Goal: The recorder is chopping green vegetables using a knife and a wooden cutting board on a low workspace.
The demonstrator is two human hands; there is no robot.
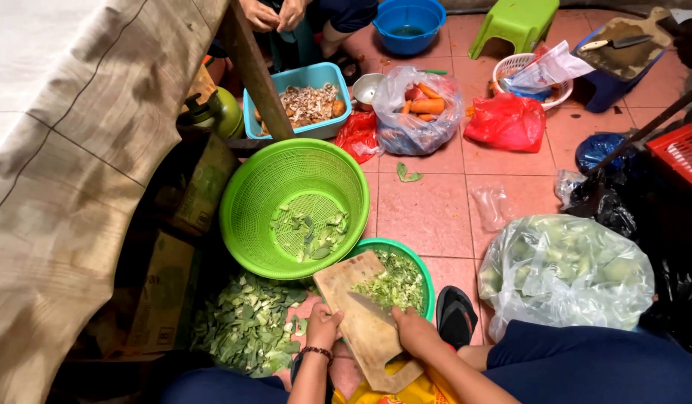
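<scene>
A wooden cutting board (347,278) lies tilted across a small green bowl (427,278), with chopped green vegetable (395,284) heaped at the board's far edge and in the bowl. My right hand (415,329) is shut on the handle of a knife (368,305), whose blade rests flat on the board and points toward the greens. My left hand (323,327) grips the board's near left edge. A large green colander (249,202) with a few cut leaves inside stands just beyond the board.
Cut green scraps (245,322) are piled on the floor at my left. At my right sits a clear bag of green vegetables (567,273). Farther off are a blue tub (310,101), a bag of carrots (417,105), a red bag (508,120) and another person's hands (271,13).
</scene>
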